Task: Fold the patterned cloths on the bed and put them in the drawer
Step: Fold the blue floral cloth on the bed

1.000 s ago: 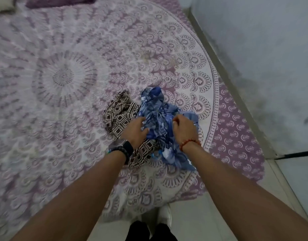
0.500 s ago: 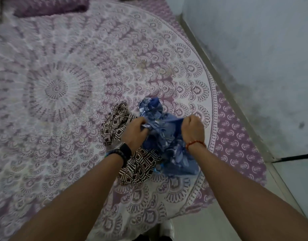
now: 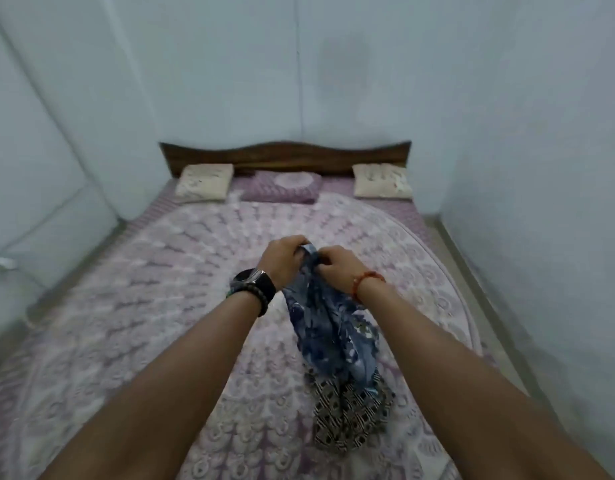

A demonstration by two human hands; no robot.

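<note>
Pale blue walls (image 3: pixel 334 64) enclose the bed (image 3: pixel 126 323) on three sides, with a dark wooden headboard (image 3: pixel 285 155) at the far end. Bedding is a purple and white mandala-print sheet (image 3: pixel 181 271). Two cream pillows sit at the head, one at the left (image 3: pixel 205 182) and one at the right (image 3: pixel 382 180), with a purple pillow (image 3: pixel 282 187) between them.

Both arms reach forward over the mattress. Left hand (image 3: pixel 282 259): fingers curled, gripping the top edge of the blue patterned cloth (image 3: pixel 330 327). Right hand (image 3: pixel 337 266): fingers curled likewise, pinching the same top edge just beside the left hand. The two hands are nearly touching. Both grips are closed on the fabric.

Blue patterned cloth: raised off the bed at its upper end, hanging bunched and crumpled below the hands. Its lower part drapes down onto the black and white patterned cloth (image 3: pixel 347 420).

Black and white patterned cloth: lying in a crumpled heap on the sheet at the near right of the bed, partly covered by the blue one. Neither hand touches it.

Left wrist carries a dark watch (image 3: pixel 254 282) and a bead bracelet. Right wrist carries a red bead band (image 3: pixel 366 278).

Edges of the frame are blurred; fine detail there cannot be read.
</note>
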